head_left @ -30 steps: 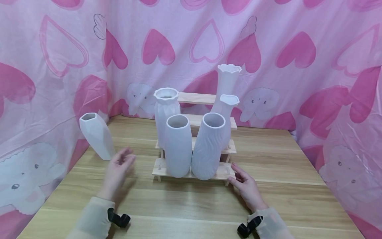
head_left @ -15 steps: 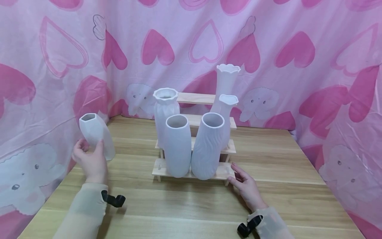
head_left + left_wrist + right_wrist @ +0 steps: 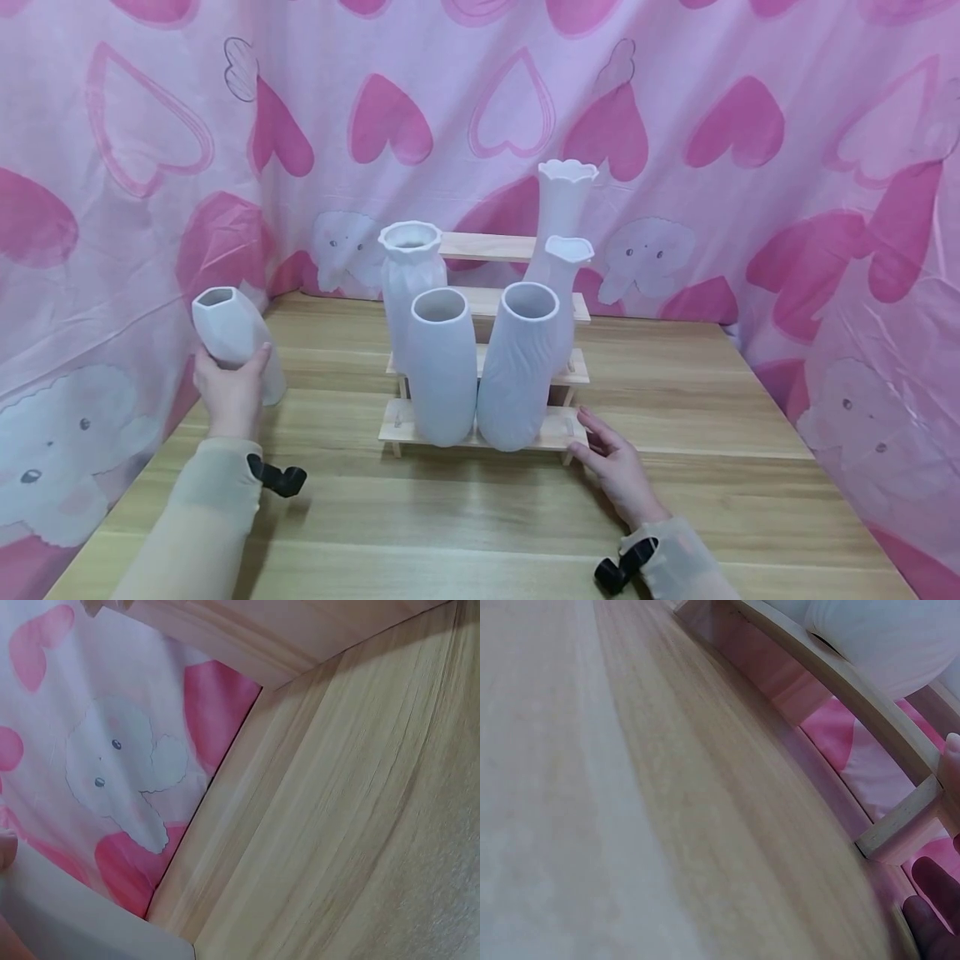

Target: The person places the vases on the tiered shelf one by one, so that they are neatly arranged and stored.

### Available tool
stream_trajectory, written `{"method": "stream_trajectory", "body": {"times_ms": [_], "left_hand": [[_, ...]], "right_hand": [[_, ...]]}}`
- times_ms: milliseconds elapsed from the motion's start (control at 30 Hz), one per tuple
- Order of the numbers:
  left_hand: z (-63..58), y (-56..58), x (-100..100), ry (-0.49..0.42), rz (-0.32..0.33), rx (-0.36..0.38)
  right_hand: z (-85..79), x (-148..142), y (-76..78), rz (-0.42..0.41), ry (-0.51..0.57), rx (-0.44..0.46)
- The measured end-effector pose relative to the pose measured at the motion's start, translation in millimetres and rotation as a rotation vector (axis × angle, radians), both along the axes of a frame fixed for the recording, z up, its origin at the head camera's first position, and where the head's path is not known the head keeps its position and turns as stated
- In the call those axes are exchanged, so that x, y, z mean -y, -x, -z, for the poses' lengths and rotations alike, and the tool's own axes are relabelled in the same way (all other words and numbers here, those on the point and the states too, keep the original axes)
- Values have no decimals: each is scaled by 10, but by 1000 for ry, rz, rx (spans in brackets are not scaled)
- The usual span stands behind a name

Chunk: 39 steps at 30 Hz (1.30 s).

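At the table's left side stands a white faceted vase (image 3: 231,323) with an angular mouth, leaning a little in the head view. My left hand (image 3: 229,395) grips its lower body, thumb on the right and fingers on the left. Low in the left wrist view, the side of this vase (image 3: 90,922) shows. My right hand (image 3: 619,473) holds the right end of the bottom step of a tiered wooden stand (image 3: 562,429). In the right wrist view, fingertips (image 3: 934,881) lie beside the stand's leg (image 3: 900,817).
Two smooth-rimmed white vases, one plain (image 3: 442,375) and one wavy-patterned (image 3: 517,375), stand on the bottom step. Behind them are a ruffle-necked vase (image 3: 411,267), a flared-mouth vase (image 3: 567,283) and a tall scalloped vase (image 3: 564,196). A pink heart-print curtain (image 3: 465,100) surrounds the wooden table (image 3: 465,525).
My left hand has moved left from beside the faceted vase and taken hold of it. My right hand stays at the stand's end, and the vases on the stand have kept their places.
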<state>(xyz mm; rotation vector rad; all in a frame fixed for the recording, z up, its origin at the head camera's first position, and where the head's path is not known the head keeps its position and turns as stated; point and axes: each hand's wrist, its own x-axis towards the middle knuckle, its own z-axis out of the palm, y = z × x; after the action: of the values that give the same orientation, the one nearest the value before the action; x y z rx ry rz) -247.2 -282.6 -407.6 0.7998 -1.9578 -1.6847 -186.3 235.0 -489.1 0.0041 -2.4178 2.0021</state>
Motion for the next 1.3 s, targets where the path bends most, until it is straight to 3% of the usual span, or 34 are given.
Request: {"method": "stream_trajectory", "body": {"times_ms": [500, 767, 967, 1300], "left_hand": [[14, 5, 69, 147, -6, 104], [19, 14, 48, 220, -17, 30], [46, 16, 74, 253, -29, 36], [8, 26, 179, 249, 46, 34]], "right_hand": [[-3, -6, -1, 1, -3, -4], [-6, -9, 0, 9, 17, -14], [-10, 0, -7, 5, 16, -7], [-22, 11, -14, -3, 13, 4]]}}
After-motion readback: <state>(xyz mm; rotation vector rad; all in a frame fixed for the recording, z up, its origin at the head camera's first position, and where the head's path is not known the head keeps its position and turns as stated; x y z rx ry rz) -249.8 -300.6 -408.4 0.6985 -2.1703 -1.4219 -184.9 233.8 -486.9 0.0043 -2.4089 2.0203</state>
